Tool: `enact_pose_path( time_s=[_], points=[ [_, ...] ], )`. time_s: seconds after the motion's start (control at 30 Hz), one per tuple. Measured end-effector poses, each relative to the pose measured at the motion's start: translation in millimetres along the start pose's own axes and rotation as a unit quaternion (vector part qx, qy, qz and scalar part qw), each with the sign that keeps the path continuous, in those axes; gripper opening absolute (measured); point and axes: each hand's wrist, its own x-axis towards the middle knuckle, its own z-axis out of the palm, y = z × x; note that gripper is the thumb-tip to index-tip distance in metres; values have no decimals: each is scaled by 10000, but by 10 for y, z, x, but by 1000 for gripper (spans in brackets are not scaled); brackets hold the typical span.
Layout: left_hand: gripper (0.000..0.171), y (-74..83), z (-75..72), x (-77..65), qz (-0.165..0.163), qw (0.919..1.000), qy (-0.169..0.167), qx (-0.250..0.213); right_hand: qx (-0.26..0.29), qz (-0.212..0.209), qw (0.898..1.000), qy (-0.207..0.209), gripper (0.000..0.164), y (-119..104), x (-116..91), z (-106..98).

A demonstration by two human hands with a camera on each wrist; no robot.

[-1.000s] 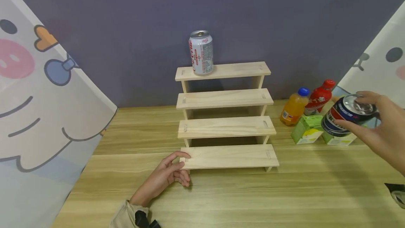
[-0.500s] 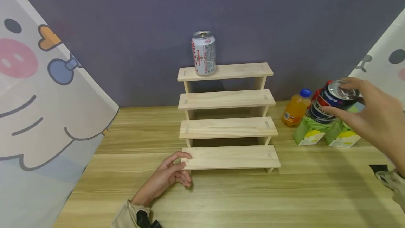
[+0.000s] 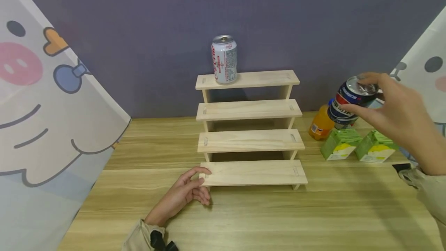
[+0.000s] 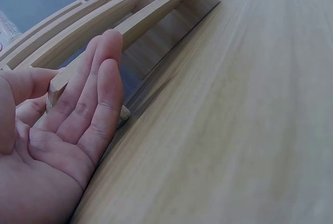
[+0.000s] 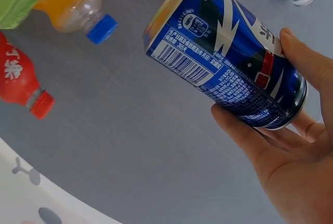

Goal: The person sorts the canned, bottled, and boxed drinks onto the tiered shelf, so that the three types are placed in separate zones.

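My right hand (image 3: 400,115) grips a dark blue soda can (image 3: 343,105) near its top, thumb on one side and fingers on the other. The can is tilted and held up in the air, overlapping an orange juice bottle (image 3: 321,125) in the head view. Its barcode side faces the right wrist camera. My left hand (image 3: 186,191) holds the left end of the lowest step of a wooden four-tier stand (image 3: 254,172), index finger on top and the other fingers below. A white soda can (image 3: 224,61) stands upright at the left of the top step.
Two green juice cartons (image 3: 339,146) stand right of the stand, in front of the orange bottle. A red bottle (image 5: 21,75) is mostly hidden behind the held can in the head view. A dark wall (image 3: 156,49) rises behind, with cartoon-print sheets (image 3: 69,127) at both sides.
My right hand has carried the blue can up and to the left, from over the cartons to in front of the bottles. The left hand has stayed at the stand.
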Motion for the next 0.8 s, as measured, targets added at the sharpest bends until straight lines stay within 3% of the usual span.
enact_pose_path(
  time_s=[0.27, 0.43, 0.6, 0.8],
  points=[
    [34, 10, -1, 7, -99, 9999, 21, -7, 57, -240, 9997, -92, 72, -78, 203, 44],
    [34, 7, 9, -6, 4, 10000, 18, -4, 150, -389, 9991, -48, 70, -159, 347, 71],
    [34, 2, 8, -15, 23, 10000, 29, 2, 653, -310, 9973, -138, 69, -258, 479, 96],
    [34, 10, 8, -9, 8, 10000, 39, 18, 842, -405, 9956, -85, 68, -374, 640, 135]
  ],
)
